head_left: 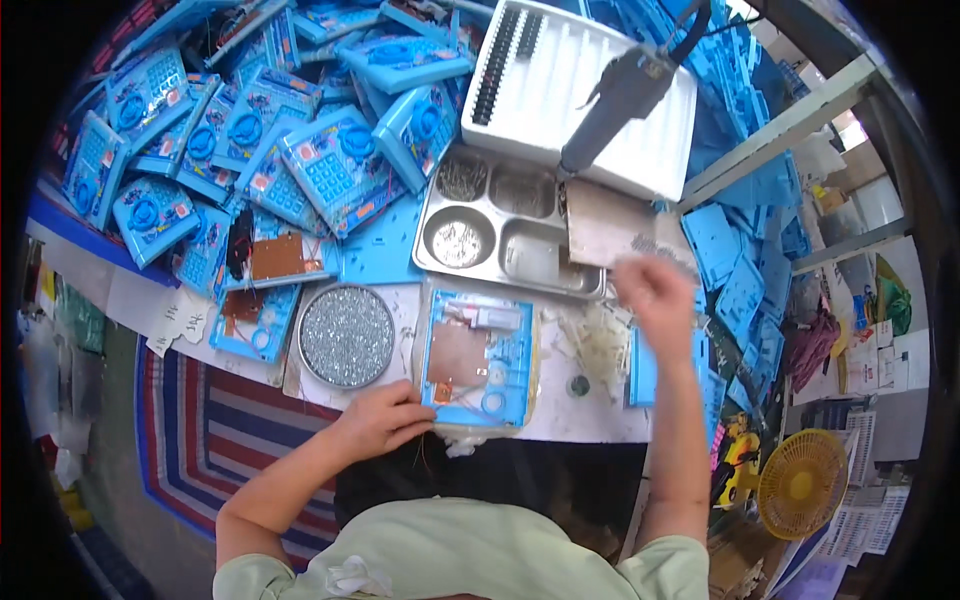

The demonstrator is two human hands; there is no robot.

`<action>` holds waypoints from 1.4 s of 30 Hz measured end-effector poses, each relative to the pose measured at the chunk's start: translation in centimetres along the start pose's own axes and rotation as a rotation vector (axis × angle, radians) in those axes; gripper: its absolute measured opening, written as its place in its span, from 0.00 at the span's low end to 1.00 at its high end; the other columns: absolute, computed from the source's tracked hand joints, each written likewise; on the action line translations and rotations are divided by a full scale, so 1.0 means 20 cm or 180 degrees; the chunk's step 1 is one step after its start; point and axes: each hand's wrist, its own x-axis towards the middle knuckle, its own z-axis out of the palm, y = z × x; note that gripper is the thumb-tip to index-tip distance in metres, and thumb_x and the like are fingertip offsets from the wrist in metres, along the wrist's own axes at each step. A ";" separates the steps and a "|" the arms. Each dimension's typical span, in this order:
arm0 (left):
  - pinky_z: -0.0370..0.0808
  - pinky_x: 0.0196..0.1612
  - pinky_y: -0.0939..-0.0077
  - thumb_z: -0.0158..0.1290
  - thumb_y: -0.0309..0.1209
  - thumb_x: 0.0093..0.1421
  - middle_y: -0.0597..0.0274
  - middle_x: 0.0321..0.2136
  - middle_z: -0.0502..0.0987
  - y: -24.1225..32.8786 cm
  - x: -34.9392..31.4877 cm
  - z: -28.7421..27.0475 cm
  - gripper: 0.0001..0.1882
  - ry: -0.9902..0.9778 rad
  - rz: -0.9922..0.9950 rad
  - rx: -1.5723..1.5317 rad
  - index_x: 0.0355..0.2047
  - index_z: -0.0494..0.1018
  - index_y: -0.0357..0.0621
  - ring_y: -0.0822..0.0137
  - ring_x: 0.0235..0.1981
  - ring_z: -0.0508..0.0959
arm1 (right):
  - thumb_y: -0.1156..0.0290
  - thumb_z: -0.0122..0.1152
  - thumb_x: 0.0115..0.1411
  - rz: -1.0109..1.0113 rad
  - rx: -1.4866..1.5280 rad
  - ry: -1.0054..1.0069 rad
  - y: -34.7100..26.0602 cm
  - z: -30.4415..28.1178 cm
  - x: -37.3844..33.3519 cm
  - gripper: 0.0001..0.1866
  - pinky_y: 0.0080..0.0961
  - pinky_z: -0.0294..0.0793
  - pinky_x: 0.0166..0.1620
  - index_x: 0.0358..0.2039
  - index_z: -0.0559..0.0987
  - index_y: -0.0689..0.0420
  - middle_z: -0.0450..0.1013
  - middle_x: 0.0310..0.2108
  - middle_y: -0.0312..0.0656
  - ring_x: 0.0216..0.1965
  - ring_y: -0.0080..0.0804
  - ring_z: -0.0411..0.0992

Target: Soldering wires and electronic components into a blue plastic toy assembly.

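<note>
In front of me lies an open blue plastic casing (522, 345) with a brown circuit board (456, 353), thin wires and a white ring inside. At its lower left corner, my left hand (385, 420) grips the edge, fingers drawn together. My right hand (655, 300) is raised at the right, over the near edge of a cardboard piece (605, 222) bearing a cluster of small dark parts (655, 246). Motion smears its fingers, so whether they hold anything is unclear. Left of the casing stands a round tin of small silvery pieces (346, 336).
A metal compartment tray (428, 250) holds small metal parts. Behind it is a white foam tray (560, 95) with a row of black parts, under a hanging grey tool (620, 105). Finished-looking blue toy shells (340, 165) pile up at the left; pale plastic bits (597, 345) lie right.
</note>
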 end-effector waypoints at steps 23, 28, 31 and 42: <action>0.74 0.29 0.68 0.70 0.26 0.51 0.61 0.28 0.74 0.02 0.04 -0.01 0.11 -0.0088 -0.0335 -0.0246 0.35 0.82 0.45 0.59 0.27 0.77 | 0.68 0.61 0.68 -0.0865 0.3267 0.0398 0.30 -0.16 1.47 0.09 0.35 0.75 0.45 0.46 0.81 0.56 0.80 0.45 0.39 0.42 0.36 0.77; 0.73 0.30 0.68 0.70 0.23 0.48 0.61 0.29 0.73 0.03 0.02 0.01 0.13 0.0077 -0.0430 -0.0352 0.35 0.82 0.44 0.60 0.29 0.76 | 0.71 0.68 0.63 0.0534 0.0431 0.0631 0.10 0.16 -0.02 0.14 0.21 0.73 0.45 0.48 0.81 0.60 0.77 0.39 0.33 0.37 0.22 0.73; 0.73 0.31 0.66 0.68 0.26 0.53 0.61 0.30 0.73 0.02 0.04 0.02 0.11 0.0044 -0.0360 -0.0428 0.36 0.81 0.46 0.59 0.29 0.76 | 0.75 0.72 0.53 0.0200 -0.0145 -0.0886 0.06 0.39 -0.56 0.10 0.29 0.71 0.46 0.38 0.84 0.56 0.78 0.38 0.40 0.40 0.34 0.71; 0.74 0.31 0.67 0.67 0.25 0.54 0.61 0.31 0.72 0.04 0.03 0.01 0.10 0.0043 -0.0436 -0.0250 0.36 0.81 0.46 0.60 0.30 0.76 | 0.71 0.76 0.44 -0.1447 -0.1114 -0.1014 0.08 0.47 -0.58 0.13 0.37 0.72 0.46 0.30 0.81 0.53 0.77 0.42 0.35 0.43 0.43 0.69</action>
